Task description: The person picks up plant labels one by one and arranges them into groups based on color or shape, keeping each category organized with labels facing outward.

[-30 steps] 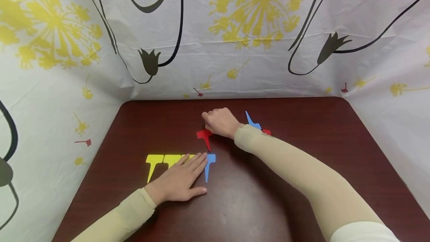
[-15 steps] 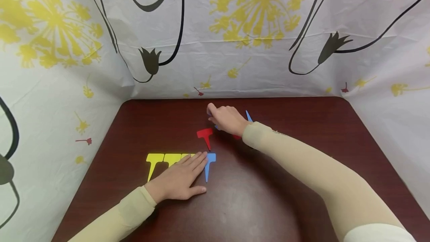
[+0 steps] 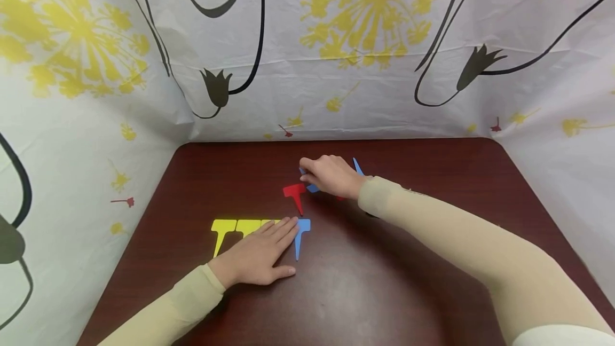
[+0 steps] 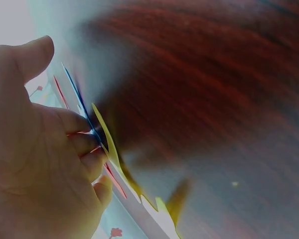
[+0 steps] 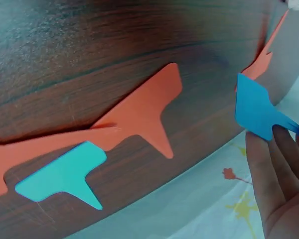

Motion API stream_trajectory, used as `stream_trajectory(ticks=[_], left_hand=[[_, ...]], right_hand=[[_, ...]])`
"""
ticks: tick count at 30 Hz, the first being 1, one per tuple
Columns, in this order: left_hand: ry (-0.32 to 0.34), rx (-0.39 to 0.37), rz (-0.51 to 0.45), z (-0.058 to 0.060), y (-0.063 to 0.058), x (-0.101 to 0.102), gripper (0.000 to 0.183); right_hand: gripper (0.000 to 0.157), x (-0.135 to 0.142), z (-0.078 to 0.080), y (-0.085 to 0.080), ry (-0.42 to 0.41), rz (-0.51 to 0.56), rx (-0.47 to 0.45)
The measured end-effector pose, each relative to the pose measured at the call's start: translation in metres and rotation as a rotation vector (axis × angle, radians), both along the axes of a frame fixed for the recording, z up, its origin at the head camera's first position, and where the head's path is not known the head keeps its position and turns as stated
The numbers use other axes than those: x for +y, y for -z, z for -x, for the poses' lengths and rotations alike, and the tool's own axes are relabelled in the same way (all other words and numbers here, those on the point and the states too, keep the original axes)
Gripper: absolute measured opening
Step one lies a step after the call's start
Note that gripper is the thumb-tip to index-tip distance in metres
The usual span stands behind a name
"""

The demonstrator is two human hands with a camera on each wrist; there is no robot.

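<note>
My left hand (image 3: 259, 255) lies flat over a row of T-shaped plant labels, its fingers straight. Yellow labels (image 3: 223, 226) show at the row's left, partly covered by the fingers; a blue label (image 3: 302, 226) ends it at the right. Farther back, my right hand (image 3: 331, 175) pinches another blue plant label (image 5: 251, 107) by its stem, between thumb and fingers. Just left of that hand, a red label (image 3: 294, 191) lies on the table, stem toward me. In the left wrist view the palm (image 4: 45, 149) shows beside the labels' thin edges.
Beyond my right wrist lies a loose blue label (image 3: 357, 165), mostly hidden by the arm. Overlapping red labels (image 5: 139, 112) and a blue one (image 5: 62, 172) appear in the right wrist view. Patterned cloth (image 3: 365, 105) surrounds the dark wooden table (image 3: 346, 292).
My right hand has shifted right from beside the red label, and a blue label now shows in its grip. My left hand stays in place.
</note>
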State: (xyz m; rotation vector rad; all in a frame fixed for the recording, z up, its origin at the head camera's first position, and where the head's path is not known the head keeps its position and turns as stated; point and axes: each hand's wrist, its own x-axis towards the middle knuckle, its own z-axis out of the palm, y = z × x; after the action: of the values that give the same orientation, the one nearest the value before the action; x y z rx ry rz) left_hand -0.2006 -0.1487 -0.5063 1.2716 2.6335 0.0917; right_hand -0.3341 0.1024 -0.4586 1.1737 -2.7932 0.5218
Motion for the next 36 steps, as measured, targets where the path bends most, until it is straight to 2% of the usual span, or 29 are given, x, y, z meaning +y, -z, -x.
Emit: stream_trajectory(ticks=[4, 8, 14, 22, 25, 30, 36], left_hand=[[0.001, 0.002, 0.007, 0.001, -0.001, 0.001, 0.087], [0.001, -0.001, 0.019, 0.001, -0.004, 0.003, 0.087], [-0.007, -0.016, 0.036, 0.001, -0.005, 0.003, 0.088], [0.001, -0.007, 0.04, 0.003, -0.008, 0.004, 0.088], [0.0, -0.006, 0.041, 0.003, -0.008, 0.004, 0.087], [-0.002, -0.003, 0.046, 0.003, -0.008, 0.005, 0.087], [0.003, 0.004, 0.041, 0.003, -0.008, 0.005, 0.087]], right_hand=[[0.016, 0.004, -0.008, -0.005, -0.025, 0.02, 0.039], [0.016, 0.008, -0.017, -0.005, -0.069, 0.039, 0.033], [0.022, 0.014, -0.029, 0.003, -0.131, 0.021, 0.024], [0.012, 0.023, -0.039, 0.014, -0.14, 0.017, -0.019], [0.014, 0.026, -0.043, 0.016, -0.164, 0.021, -0.022], [0.021, 0.032, -0.055, 0.021, -0.237, 0.0, 0.032], [0.026, 0.04, -0.07, 0.033, -0.326, -0.076, 0.174]])
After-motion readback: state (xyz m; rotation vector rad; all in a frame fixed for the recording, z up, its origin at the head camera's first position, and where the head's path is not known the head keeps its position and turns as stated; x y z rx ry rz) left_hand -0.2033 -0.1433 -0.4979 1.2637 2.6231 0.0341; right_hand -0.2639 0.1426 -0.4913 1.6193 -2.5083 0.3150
